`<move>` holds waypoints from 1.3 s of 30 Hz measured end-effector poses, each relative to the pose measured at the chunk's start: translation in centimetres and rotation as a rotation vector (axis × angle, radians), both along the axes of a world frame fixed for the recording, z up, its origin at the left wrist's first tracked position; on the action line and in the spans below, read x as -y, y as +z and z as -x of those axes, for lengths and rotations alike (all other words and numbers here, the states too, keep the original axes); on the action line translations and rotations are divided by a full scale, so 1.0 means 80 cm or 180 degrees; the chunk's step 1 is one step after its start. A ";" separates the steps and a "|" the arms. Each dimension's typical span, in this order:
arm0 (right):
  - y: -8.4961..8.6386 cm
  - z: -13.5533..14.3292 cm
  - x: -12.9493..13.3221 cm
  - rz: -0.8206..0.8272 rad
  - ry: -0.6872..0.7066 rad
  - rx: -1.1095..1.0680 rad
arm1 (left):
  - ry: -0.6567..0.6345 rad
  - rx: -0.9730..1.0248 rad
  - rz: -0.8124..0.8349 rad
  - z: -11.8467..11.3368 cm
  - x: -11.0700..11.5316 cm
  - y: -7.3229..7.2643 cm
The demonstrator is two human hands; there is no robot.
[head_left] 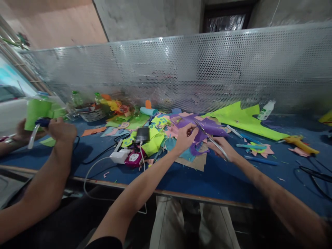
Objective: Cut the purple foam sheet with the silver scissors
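Observation:
My right hand (221, 148) is closed around a pair of silver scissors (217, 145), whose blades point up and left toward my left hand. My left hand (187, 136) is pinched at a cut purple piece (199, 149), which hangs between the two hands; the exact grip is partly hidden by the fingers. Behind both hands lies a larger purple sheet (214, 127). Beneath them rest a piece of brown cardboard (198, 163) and teal scraps. A bright yellow-green sheet (241, 121) with a jagged edge spreads to the right.
At left, a co-worker's hands hold a green-wrapped bottle (37, 112) and a dark blue tool with a translucent stick. A white plug (120, 156), a magenta box (133, 159) and cables lie left of me. A yellow glue gun (301, 143) and white bottle (266, 110) are right.

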State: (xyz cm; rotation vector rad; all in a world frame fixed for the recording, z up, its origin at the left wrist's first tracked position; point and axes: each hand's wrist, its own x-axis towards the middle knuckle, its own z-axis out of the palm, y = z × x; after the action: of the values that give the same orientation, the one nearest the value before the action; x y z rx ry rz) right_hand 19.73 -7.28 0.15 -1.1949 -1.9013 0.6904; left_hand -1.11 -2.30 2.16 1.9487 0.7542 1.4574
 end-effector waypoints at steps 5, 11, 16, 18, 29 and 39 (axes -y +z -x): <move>-0.004 0.002 -0.002 0.0139 -0.0145 0.0041 | 0.0195 0.0133 -0.0069 0.000 -0.003 -0.001; -0.008 0.001 -0.005 -0.0102 0.0172 -0.0144 | 0.0025 0.0026 0.0112 0.001 -0.002 0.000; -0.010 -0.009 -0.005 0.0119 0.0238 -0.0119 | -0.0079 -0.0302 -0.0014 0.004 0.003 0.005; -0.012 -0.011 -0.007 0.0248 0.0181 -0.0049 | -0.0017 -0.0336 -0.0064 0.003 0.004 0.005; -0.012 -0.013 -0.016 -0.0179 -0.0252 -0.0194 | 0.0154 -0.0151 0.0008 0.000 -0.002 -0.002; -0.025 -0.014 -0.018 -0.0143 0.0382 -0.0029 | 0.0116 -0.0395 -0.0020 0.000 0.001 -0.003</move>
State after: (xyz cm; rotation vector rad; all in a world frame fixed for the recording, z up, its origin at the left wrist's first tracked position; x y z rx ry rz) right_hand 20.87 -5.83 -1.82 -1.0547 -1.9829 0.7117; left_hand -1.08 -2.38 1.95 2.0551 0.8448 1.3710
